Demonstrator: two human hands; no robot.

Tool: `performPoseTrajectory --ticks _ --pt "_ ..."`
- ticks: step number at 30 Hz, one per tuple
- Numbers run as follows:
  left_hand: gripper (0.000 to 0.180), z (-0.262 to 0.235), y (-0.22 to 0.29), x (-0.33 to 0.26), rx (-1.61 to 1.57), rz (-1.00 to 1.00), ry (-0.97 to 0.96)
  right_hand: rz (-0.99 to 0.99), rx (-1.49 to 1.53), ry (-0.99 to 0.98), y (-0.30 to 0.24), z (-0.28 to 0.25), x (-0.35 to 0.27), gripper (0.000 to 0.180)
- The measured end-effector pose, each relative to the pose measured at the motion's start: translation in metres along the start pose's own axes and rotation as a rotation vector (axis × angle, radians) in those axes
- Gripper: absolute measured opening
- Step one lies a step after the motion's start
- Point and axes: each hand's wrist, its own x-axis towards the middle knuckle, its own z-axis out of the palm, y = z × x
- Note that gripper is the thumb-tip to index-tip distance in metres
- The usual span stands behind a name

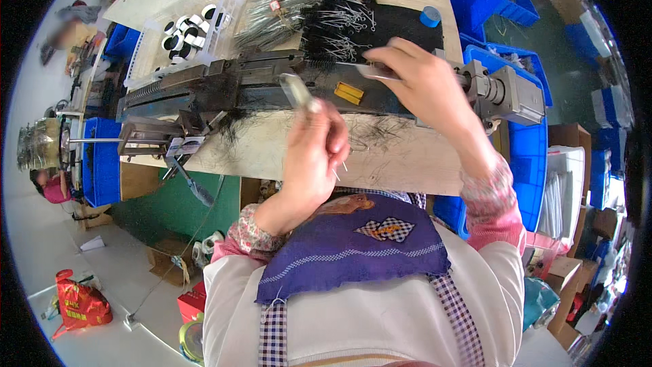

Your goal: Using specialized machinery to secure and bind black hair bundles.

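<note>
"Head view is coming through at my remote desk. What are you worrying about?"

"I'm watching the right hand (424, 81), because it's working just beside the metal shaft housing (479, 88). I can't tell whether anything is spinning there; if it is, the wrist or sleeve (487, 194) could be catching."

"And the mess?"

"Loose bristles (384, 129) are littering the near edge of the bench, so strays could be clinging to whatever is being handled. I'm also thinking the wire ends (343, 166) could be snagging on something, since they're poking out below the left hand (314, 143)."

"How far open is that left hand?"

"It's closing into a loose fist around a pale strip (296, 90). The strip is sticking up past the knuckles, over the near side of the long dark machine (265, 71), and blur is hiding its detail."

"And the right?"

"Its fingers are bending close together at a flat pale piece (377, 73) above the machine, near the pile of black brushes (333, 24). I'm not telling you it's pinching: I can't tell holding from touching. A yellow block (348, 93) is lying between the hands."
</note>
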Motion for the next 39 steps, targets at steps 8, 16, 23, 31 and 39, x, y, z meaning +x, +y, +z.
performPoseTrajectory --ticks 8,16,23,31,39 --pt "0.018 -0.083 0.085 -0.007 -1.038 -0.037 -0.269 -0.024 -0.233 -0.234 0.002 0.034 0.013 0.009" --pt "0.011 -0.044 0.026 -0.003 1.122 0.336 -0.256 0.052 -0.572 -0.331 0.055 0.055 0.081 0.011" --pt "0.016 -0.047 0.007 0.103 1.238 0.259 -0.295 -0.006 0.144 -0.363 0.036 -0.002 0.042 0.022" --pt "0.014 -0.027 0.034 0.108 1.944 0.67 -0.162 -0.266 0.006 -0.176 0.034 0.034 0.042 0.013" --pt "0.018 -0.053 0.042 0.065 1.359 1.225 0.286 -0.163 0.286 -0.03 0.025 0.063 0.056 0.014"
